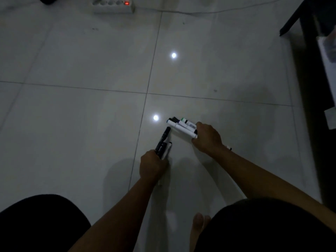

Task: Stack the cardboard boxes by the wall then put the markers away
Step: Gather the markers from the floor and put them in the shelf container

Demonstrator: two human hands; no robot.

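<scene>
Left hand (152, 165): low over the tiled floor (72, 124), fingers closed around black markers (162, 142).
Right hand (206, 138): fingers wrapped around a bundle of white markers (181, 125).

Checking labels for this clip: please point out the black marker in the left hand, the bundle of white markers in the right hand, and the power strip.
black marker (164, 138), head view, mid-barrel above the fist.
white markers (181, 126), head view, middle of the bundle's barrels.
power strip (113, 5), head view, its white body.
</scene>
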